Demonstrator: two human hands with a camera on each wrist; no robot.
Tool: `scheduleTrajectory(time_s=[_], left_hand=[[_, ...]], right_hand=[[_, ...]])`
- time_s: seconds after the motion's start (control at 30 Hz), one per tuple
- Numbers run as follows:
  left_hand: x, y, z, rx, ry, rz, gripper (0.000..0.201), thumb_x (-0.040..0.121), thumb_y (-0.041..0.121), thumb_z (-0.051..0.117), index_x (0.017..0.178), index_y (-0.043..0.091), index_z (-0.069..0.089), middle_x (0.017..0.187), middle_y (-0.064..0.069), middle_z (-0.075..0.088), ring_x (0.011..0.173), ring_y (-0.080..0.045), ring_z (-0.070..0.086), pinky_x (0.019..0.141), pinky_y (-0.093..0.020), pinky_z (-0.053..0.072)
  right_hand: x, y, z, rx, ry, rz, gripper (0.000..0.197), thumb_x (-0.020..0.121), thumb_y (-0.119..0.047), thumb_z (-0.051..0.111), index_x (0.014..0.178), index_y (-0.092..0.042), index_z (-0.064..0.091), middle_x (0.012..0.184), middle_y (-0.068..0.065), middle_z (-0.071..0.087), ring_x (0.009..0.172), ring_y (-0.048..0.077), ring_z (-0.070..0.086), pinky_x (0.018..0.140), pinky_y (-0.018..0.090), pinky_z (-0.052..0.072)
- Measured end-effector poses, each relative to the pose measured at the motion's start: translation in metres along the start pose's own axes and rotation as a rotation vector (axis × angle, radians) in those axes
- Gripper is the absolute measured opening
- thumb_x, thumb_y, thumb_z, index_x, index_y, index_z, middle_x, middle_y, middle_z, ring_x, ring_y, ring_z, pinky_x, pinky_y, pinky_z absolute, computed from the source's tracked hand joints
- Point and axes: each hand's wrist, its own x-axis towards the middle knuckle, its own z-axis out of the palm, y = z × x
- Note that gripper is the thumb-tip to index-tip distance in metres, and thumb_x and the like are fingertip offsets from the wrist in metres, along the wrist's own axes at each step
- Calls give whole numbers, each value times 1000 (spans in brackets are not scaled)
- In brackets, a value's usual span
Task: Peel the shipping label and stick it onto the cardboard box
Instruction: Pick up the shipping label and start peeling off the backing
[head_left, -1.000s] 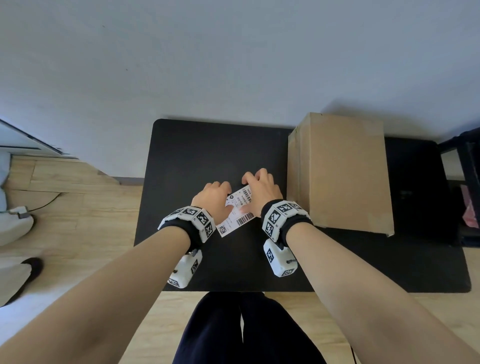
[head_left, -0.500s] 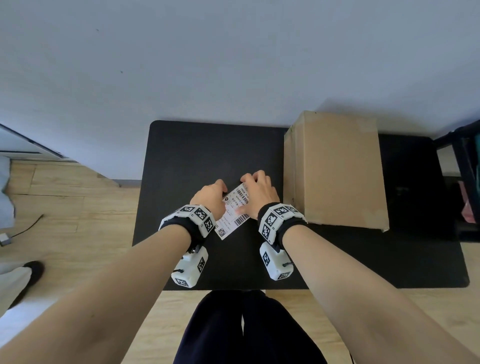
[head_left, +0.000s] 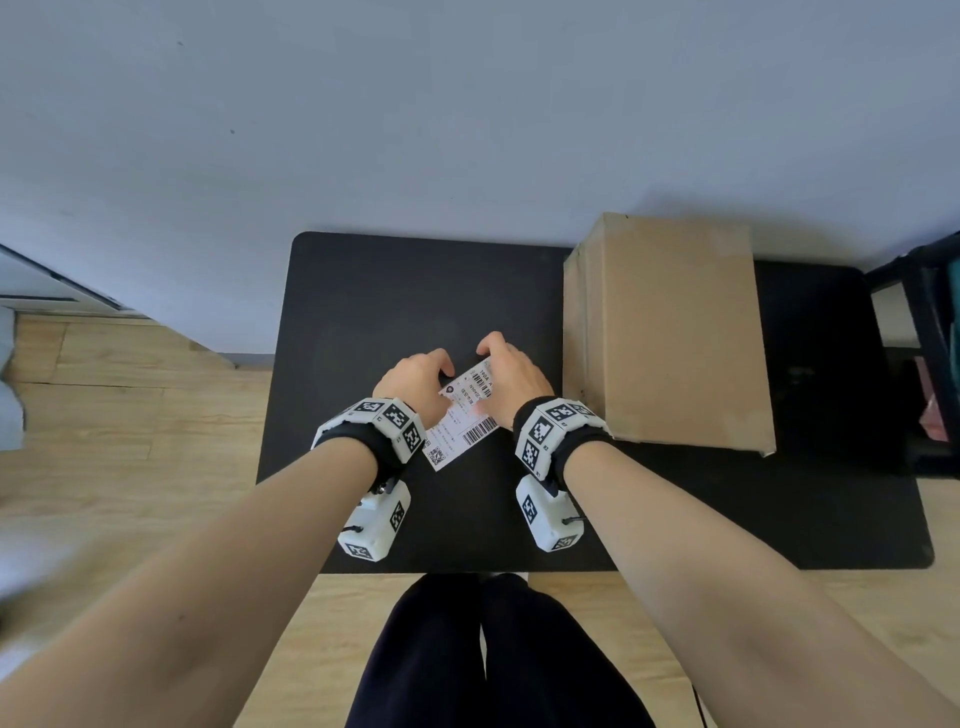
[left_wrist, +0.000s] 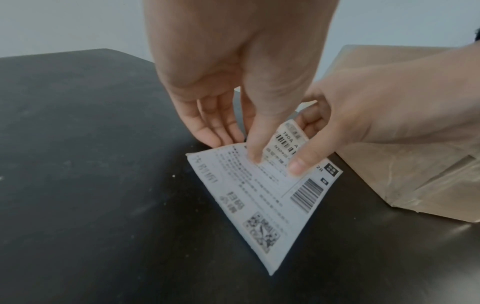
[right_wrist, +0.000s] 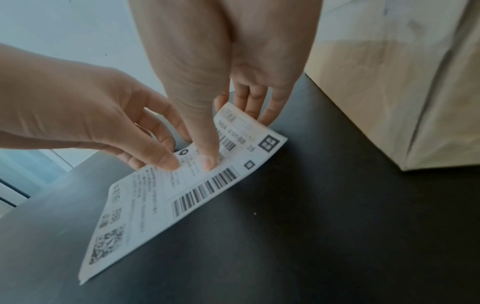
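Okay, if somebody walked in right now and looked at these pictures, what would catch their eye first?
Probably the white label with barcodes, bright against the black table, with the left hand and right hand pinching its far end, which curls up off the table. Next, the tall cardboard box just right of the hands, with no label on the faces shown.

Soft, even daylight; the cardboard box (head_left: 670, 332) shadows the wall behind it. Wrist views are slightly blurred, and the head view's edges bow.
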Motion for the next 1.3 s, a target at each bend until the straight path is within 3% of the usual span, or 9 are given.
scheduleTrajectory(time_s=[0.17, 0.33, 0.47, 0.77, 0.9, 0.97, 1.13, 1.23, 1.3], left_hand=[[-3, 3, -3, 10, 14, 5, 25, 85, 24, 59, 110, 20, 61, 112, -5, 57, 98, -24, 61, 76, -35, 52], [-16, 11, -21, -71, 51, 10, 21, 92, 27, 51, 102, 17, 66, 102, -5, 70, 93, -25, 66, 76, -36, 54], [-28, 15, -45, -56, 86, 7, 19, 92, 25, 54, 98, 16, 69, 100, -5, 72, 88, -21, 66, 77, -35, 54], [-72, 48, -95, -134, 238, 146, 27, 83, 38, 66, 98, 15, 71, 95, -2, 74, 90, -17, 68, 81, -29, 54], [-82, 63, -108, -166, 273, 188, 23, 80, 37, 70, 89, 16, 73, 68, 9, 66, 64, -6, 62, 75, -27, 54], [-86, 69, -111, -144, 292, 201, 21, 80, 34, 71, 87, 15, 74, 64, 11, 63, 57, 0, 56, 70, -24, 50], [-87, 82, -115, -85, 312, 193, 20, 84, 29, 66, 89, 11, 74, 72, 2, 65, 68, -15, 62, 69, -26, 49], [-86, 89, -118, -108, 357, 152, 16, 88, 23, 59, 90, 9, 68, 77, -6, 71, 76, -24, 69, 71, -32, 55], [-85, 93, -119, -177, 373, 114, 14, 91, 24, 57, 86, 12, 61, 69, -5, 70, 67, -20, 68, 66, -30, 54]], right_hand=[[0, 1, -2, 134, 26, -4, 12, 90, -10, 56, 99, -17, 60, 98, 7, 71, 86, 23, 69, 75, 42, 59], [-9, -11, -15, 191, 45, -54, 14, 93, -16, 51, 100, -13, 64, 96, 9, 72, 86, 25, 68, 76, 42, 58], [-20, -23, -35, 224, 108, -120, 14, 94, -21, 53, 98, -13, 64, 95, 9, 73, 85, 25, 69, 77, 44, 57], [-55, -47, -96, 153, 123, -279, 17, 89, -20, 61, 99, -11, 73, 99, 8, 74, 92, 22, 69, 84, 35, 55], [-67, -49, -111, 106, 121, -309, 16, 86, -17, 64, 98, -11, 74, 97, 8, 74, 91, 22, 69, 82, 32, 54], [-71, -49, -118, 102, 131, -319, 14, 86, -17, 66, 96, -11, 73, 97, 8, 75, 91, 22, 69, 84, 33, 55], [-79, -49, -137, 108, 206, -345, 19, 85, -25, 69, 97, -10, 69, 99, 7, 72, 88, 19, 65, 80, 31, 52], [-82, -45, -146, 77, 311, -352, 13, 87, -16, 62, 99, -11, 66, 108, 6, 64, 95, 18, 58, 82, 29, 48], [-83, -39, -151, 93, 366, -350, 12, 88, -13, 61, 99, -12, 65, 110, 6, 61, 98, 18, 57, 83, 28, 47]])
